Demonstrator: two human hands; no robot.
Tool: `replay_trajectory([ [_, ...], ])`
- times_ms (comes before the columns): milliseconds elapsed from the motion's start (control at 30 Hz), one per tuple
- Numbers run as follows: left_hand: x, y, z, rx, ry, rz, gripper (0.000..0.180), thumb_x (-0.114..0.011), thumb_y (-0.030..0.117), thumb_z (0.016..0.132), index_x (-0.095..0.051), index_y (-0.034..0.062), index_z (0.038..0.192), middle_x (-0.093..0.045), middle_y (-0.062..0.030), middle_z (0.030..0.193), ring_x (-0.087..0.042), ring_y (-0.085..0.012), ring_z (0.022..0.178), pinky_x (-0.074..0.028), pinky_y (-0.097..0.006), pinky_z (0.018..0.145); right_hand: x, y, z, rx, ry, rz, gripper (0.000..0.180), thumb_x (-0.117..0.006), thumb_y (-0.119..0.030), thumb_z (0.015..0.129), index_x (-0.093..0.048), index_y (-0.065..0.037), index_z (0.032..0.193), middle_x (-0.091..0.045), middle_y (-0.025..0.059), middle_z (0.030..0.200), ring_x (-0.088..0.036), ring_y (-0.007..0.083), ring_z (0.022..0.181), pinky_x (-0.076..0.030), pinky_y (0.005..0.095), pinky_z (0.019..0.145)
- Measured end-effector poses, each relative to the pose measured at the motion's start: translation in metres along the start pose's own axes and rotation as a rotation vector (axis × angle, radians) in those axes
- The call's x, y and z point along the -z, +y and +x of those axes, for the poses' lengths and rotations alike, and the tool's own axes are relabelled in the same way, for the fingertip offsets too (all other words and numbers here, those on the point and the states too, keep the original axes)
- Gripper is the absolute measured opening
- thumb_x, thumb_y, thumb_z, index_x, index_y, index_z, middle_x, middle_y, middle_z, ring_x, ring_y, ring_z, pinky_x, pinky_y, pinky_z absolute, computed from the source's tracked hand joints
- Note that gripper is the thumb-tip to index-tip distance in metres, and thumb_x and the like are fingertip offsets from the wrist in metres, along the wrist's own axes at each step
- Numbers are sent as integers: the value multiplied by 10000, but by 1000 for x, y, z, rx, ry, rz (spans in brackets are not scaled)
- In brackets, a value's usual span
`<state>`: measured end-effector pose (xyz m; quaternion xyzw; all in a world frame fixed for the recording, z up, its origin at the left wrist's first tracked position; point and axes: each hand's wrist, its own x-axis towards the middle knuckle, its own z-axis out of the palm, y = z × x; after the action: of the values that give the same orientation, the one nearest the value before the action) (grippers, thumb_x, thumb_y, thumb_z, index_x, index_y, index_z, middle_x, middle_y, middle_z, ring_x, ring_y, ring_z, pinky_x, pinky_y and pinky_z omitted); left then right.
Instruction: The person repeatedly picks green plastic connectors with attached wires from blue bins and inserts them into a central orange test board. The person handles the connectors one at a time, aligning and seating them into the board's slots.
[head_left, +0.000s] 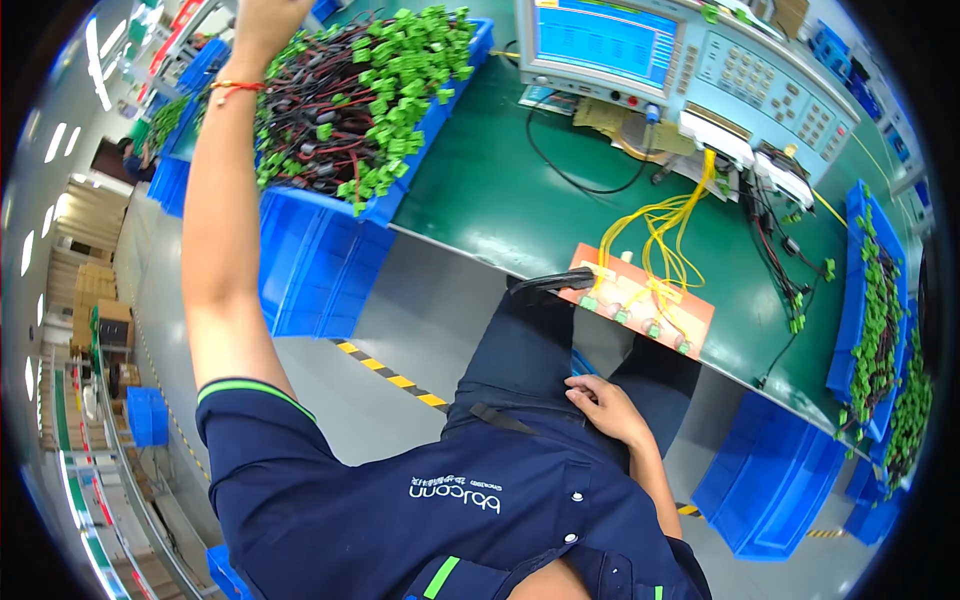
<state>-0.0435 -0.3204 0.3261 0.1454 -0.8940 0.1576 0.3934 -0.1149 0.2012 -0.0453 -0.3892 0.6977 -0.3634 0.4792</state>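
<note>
The left hand reaches up over the blue plastic bin of green-plugged black cable harnesses at the green bench's left edge; whether it grips anything I cannot tell. The right hand rests loosely curled and empty on the dark-trousered thigh.

Worktop: matt green mat, smooth. Bins: glossy blue moulded plastic. Connectors: green plastic on black and red insulated wires. Fixture board: orange, matt. Trousers: dark blue woven cloth.

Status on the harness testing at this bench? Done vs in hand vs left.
Done: right bins hold green-connector harnesses, though tested or not is unclear. In hand: left hand reaches over the heaped left bin; right hand rests on the lap. Test fixture shows no harness plugged in. Left: that large heap.
</note>
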Motion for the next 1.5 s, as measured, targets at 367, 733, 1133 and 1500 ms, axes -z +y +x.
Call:
replay_trajectory([
  [367,-120,-17,-33,388,-485,-240,863,-641,698,808,-610,-12,1298,-601,-229,1325,-566,-331,1250,-422,-399,1059,8,13,-18,-97,63,19,357,-621,-262,964,-653,26,1173,-717,159,1007,-692,219,876,-531,330,796],
  [733,-74,11,-43,289,-616,-359,691,-727,597,814,-623,67,1245,-660,-123,1088,-608,-212,1067,-452,-333,950,-4,0,4,-27,-37,-37,350,-620,-273,964,-651,2,1177,-706,160,1011,-688,246,903,-528,346,811],
  [1133,-126,-90,-58,266,-571,-509,397,-556,243,996,-599,39,1335,-630,-113,1316,-567,-217,1219,-394,-316,1068,15,13,-2,5,-10,-143,368,-595,-351,970,-638,-40,1161,-680,160,1031,-659,324,976,-514,411,837],
  [1500,-156,-153,-70,216,-632,-383,432,-412,221,1046,-492,101,1453,-497,-88,1486,-424,-224,1396,-292,-335,1156,134,-82,-108,269,271,11,313,-600,-231,989,-628,-26,1224,-698,111,1083,-679,217,980,-526,349,867],
])
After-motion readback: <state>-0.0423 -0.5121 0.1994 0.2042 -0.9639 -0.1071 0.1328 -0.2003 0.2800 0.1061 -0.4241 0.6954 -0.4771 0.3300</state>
